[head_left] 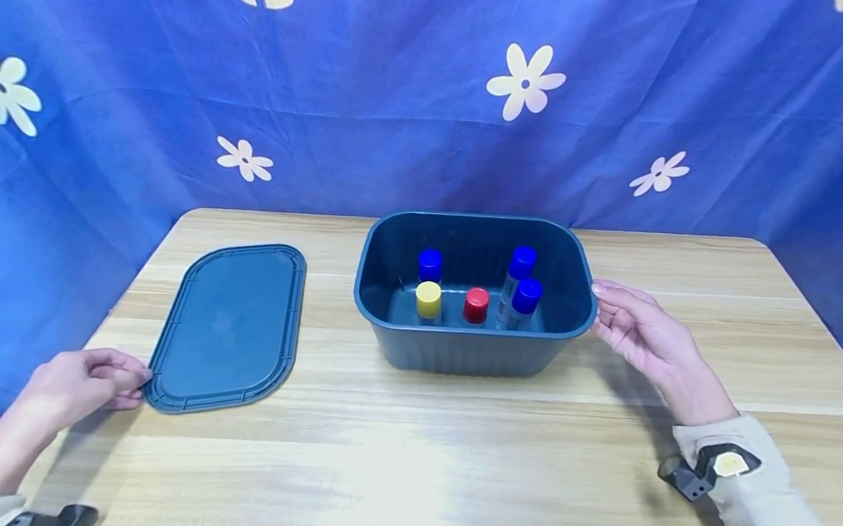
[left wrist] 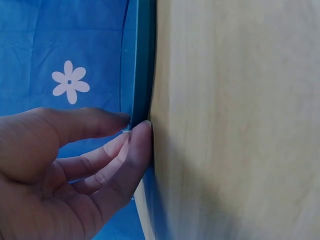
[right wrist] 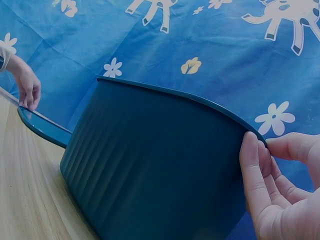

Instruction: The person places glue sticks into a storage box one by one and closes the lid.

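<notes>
My left hand pinches the near left corner of a flat dark blue lid; in the left wrist view, thumb and fingers meet on the lid's edge. With thumb and fingers, my right hand grips the right rim of a deep dark blue bin, seen from its side in the right wrist view. Inside the bin stand several capped tubes: a yellow cap, a red cap and blue caps. The walls hide the tubes' lower parts.
Both things are on a light wooden table, the lid left of the bin. A blue curtain with white flowers hangs behind the table and at its sides. A dark device is strapped to the right wrist.
</notes>
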